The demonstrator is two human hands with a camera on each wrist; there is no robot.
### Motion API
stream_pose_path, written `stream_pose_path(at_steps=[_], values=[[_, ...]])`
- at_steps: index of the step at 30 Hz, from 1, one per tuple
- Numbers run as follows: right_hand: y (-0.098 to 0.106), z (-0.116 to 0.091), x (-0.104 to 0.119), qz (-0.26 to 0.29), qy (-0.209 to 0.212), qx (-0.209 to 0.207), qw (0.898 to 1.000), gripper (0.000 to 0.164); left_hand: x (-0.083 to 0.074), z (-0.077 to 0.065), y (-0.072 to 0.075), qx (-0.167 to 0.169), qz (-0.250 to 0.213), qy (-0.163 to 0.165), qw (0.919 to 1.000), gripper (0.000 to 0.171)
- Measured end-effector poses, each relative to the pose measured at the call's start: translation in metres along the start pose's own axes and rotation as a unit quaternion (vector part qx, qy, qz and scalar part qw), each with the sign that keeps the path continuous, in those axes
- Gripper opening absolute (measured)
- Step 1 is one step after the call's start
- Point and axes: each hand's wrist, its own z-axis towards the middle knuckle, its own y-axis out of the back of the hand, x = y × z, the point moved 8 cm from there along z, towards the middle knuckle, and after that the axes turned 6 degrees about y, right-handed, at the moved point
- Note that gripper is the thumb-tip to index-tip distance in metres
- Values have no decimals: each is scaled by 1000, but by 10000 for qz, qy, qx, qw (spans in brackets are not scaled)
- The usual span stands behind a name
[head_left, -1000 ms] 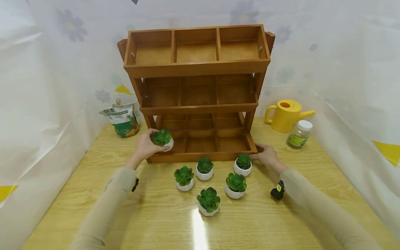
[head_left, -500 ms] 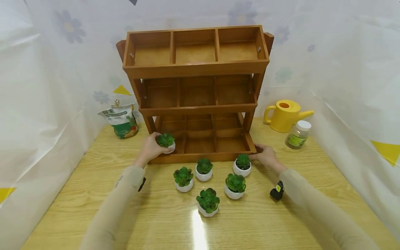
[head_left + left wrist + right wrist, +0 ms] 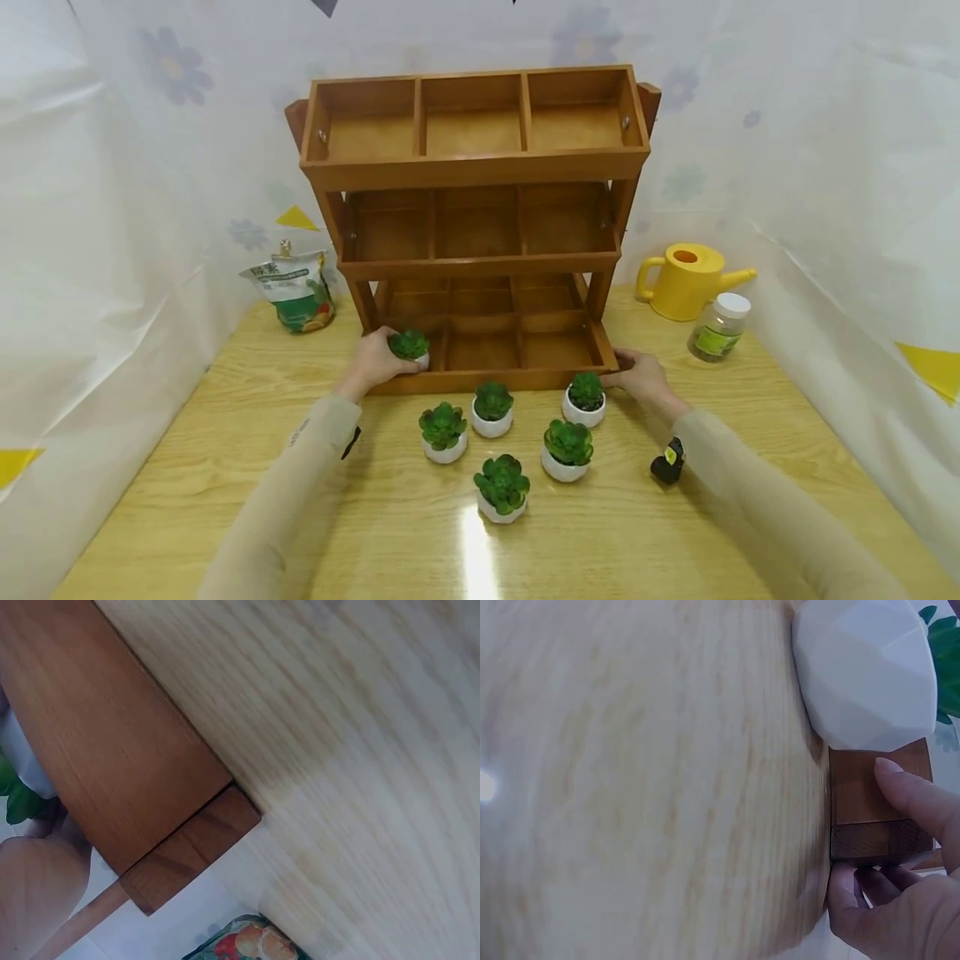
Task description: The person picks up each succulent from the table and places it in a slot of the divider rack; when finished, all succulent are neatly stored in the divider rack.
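Note:
My left hand (image 3: 377, 358) holds a potted succulent (image 3: 409, 343) by its white pot, low inside the front left compartment of the bottom tier of a wooden plant shelf (image 3: 476, 167). The left wrist view shows that shelf's front board (image 3: 127, 735), with part of the pot (image 3: 24, 761) and the hand (image 3: 41, 877) behind it. At the bottom tier's front right corner, my right hand (image 3: 640, 377) grips the wood. Its thumb (image 3: 915, 791) lies on the front board in the right wrist view, its other fingers round the side. A faceted white pot (image 3: 866, 675) stands close by.
Several potted succulents (image 3: 501, 483) stand on the wooden table (image 3: 405, 533) before the shelf. A green-and-white bag (image 3: 296, 292) is at the left. On the right are a yellow watering can (image 3: 686, 283) and a white-lidded jar (image 3: 718, 327).
My left hand has moved right and down with the potted succulent, from above the tier's left edge into the front left compartment. My right hand has stayed at the shelf's corner.

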Motion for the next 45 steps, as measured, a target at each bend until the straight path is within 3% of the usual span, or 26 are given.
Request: stream_pose_path(at_steps=[19, 26, 32, 36, 40, 43, 45], values=[[-2, -4, -1, -234, -83, 1, 9997, 76, 3, -6, -9, 222, 54, 377, 9990, 82], [-4, -3, 0, -251, 3, 6, 9997, 75, 6, -8, -7, 228, 100, 356, 9991, 81], [-1, -2, 2, -128, 89, -70, 9999, 74, -1, -14, -3, 213, 55, 228, 9995, 88], [-1, -1, 1, -119, 60, -50, 9999, 74, -12, -21, 5, -36, -10, -3, 10000, 93], [-2, -1, 1, -135, 58, -16, 9999, 74, -32, -37, 15, -481, 99, -475, 9977, 90], [-2, -2, 1, -116, 77, -12, 9999, 74, -52, -54, 18, -637, 103, -1153, 9912, 82], [-2, -2, 2, -93, 87, -28, 9999, 74, -64, -64, 16, -511, -4, -1679, 9845, 74]])
